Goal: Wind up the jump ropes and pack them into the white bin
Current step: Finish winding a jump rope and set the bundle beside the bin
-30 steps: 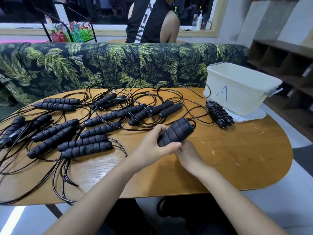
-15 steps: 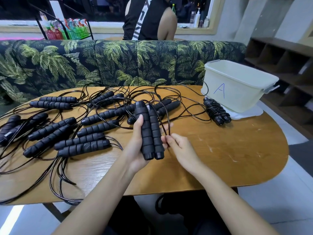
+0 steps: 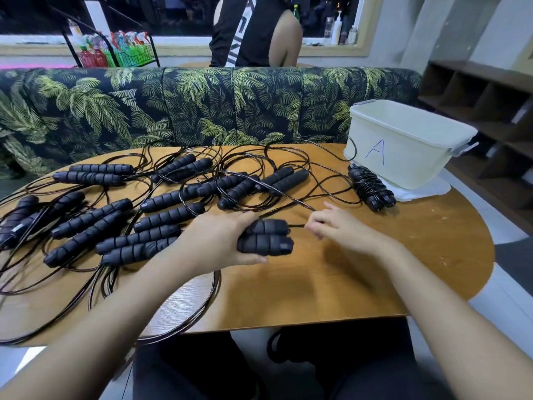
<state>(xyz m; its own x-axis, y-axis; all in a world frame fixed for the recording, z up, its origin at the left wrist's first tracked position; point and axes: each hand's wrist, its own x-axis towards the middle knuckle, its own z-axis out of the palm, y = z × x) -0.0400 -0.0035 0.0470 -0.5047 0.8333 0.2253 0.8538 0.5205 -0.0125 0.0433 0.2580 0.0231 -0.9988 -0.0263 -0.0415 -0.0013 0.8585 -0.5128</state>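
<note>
Closed firmly round 2 black foam handles [image 3: 266, 238], the grip of the left hand [image 3: 219, 241] is seen just above the table [image 3: 375, 272], near its middle; the handles are held side by side, their ends pointed right. A thin cord [image 3: 297, 225] is led from those ends to the fingertips of the right hand [image 3: 343, 229], whose grip is narrow, the fingers loosely curled; the hand is blurred, and whether the cord is pinched cannot be told. Bare wood is left in front of and to the right of both hands, out to the rounded right edge and the near edge. The left half is taken up by loose jump ropes [image 3: 95, 226], their handles laid mostly in pairs and their cords tangled, with several loops hung over the near-left edge. The white bin [image 3: 403, 163], marked with a blue A, is stood at the far right of the table on a white sheet [image 3: 424, 192]; 1 wound rope [image 3: 370, 187] is laid just beside its front-left corner. The far edge is closed off by a palm-print sofa [image 3: 202, 105].
</note>
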